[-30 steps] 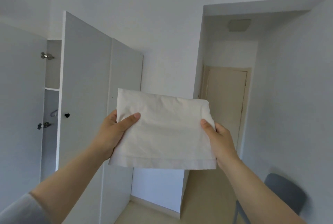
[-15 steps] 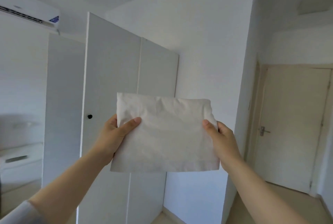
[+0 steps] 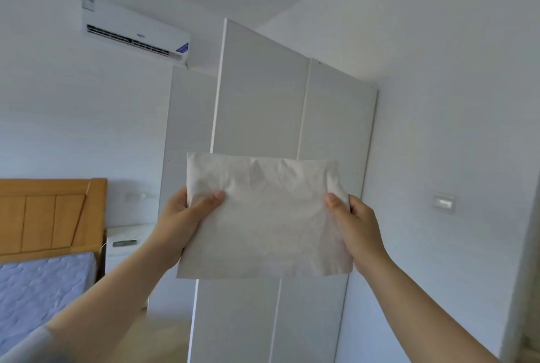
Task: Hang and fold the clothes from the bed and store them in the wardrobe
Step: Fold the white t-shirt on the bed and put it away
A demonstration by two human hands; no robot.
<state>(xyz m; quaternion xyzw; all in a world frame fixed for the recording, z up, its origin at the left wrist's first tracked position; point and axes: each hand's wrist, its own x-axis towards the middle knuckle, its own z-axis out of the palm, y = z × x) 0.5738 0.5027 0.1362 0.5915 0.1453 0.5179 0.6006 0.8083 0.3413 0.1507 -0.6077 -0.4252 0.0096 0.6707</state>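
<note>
Arms outstretched, left hand (image 3: 182,216) pinching cloth (image 3: 268,225), right hand (image 3: 358,226) likewise

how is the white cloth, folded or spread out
Folded: the white cloth is a compact rectangle, pinched at its sides by the left hand and right hand.

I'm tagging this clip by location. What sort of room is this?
Most likely a bedroom: a wooden headboard and bare mattress at the left, a tall white wardrobe ahead, an air conditioner on the wall.

A folded, creased off-white cloth (image 3: 264,218) is held upright before the white wardrobe (image 3: 336,117).
</note>
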